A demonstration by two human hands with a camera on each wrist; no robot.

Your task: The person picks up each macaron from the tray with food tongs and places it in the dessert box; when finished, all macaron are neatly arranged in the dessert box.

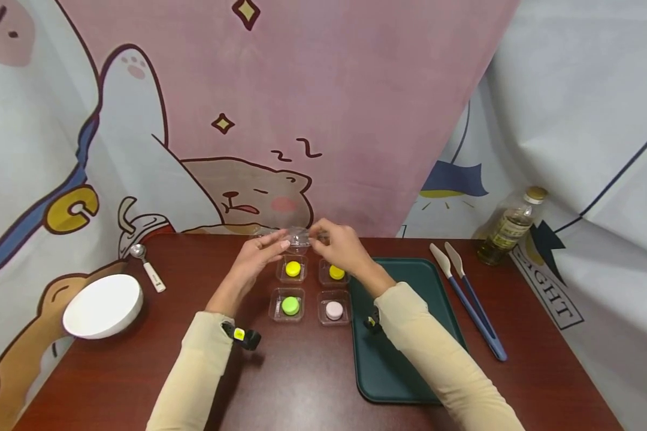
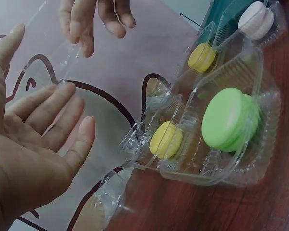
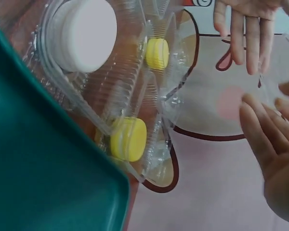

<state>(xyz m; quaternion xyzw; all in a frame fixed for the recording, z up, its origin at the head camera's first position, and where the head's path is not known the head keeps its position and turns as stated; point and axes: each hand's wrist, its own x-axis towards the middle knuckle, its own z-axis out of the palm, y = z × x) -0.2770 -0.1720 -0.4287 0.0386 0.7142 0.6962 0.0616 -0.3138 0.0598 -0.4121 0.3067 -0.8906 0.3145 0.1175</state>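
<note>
Above the far edge of the table, both hands are at a thin clear plastic container (image 1: 299,237). My right hand (image 1: 341,244) pinches its right side between thumb and curled fingers. On the other side, my left hand (image 1: 253,263) touches it with nearly straight, spread fingers. Below the hands stand several clear plastic boxes, each with one macaron. A yellow macaron (image 1: 293,269) and another yellow macaron (image 1: 336,272) make the back row. In front are a green macaron (image 2: 229,119) and a pale pink macaron (image 1: 333,310). The container's outline is faint in both wrist views.
A dark green tray (image 1: 399,371) lies under the right forearm. Right of it is a pair of blue-handled tongs (image 1: 471,299), with an oil bottle (image 1: 512,227) behind. At the left stand a white bowl (image 1: 102,306) and a scoop (image 1: 147,267). A printed cloth (image 1: 356,120) hangs behind the table.
</note>
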